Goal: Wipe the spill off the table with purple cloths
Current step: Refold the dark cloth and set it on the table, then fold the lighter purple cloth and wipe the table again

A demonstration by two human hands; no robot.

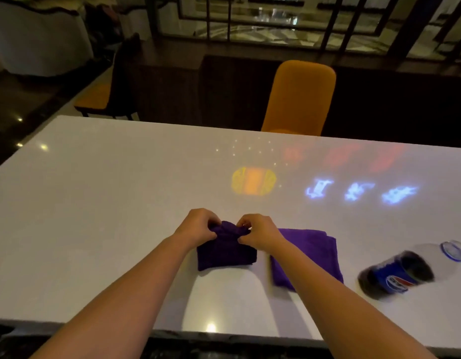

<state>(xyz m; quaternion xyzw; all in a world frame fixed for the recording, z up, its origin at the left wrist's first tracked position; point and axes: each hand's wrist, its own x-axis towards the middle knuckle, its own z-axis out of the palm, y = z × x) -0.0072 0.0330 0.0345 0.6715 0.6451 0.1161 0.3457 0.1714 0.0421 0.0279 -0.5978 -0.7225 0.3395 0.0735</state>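
Note:
A dark purple folded cloth [225,255] lies on the white table [94,203] in front of me. My left hand [198,226] and my right hand [259,231] both pinch its bunched far edge, fingers closed on the fabric. A second, lighter purple cloth [312,255] lies flat just to the right, partly under my right forearm. No spill is plainly visible on the glossy tabletop; coloured light reflections cover its far half.
A cola bottle [403,270] lies on its side at the right, its neck pointing away to the right. An orange chair [299,99] stands behind the table's far edge, and another chair [107,94] stands at the far left.

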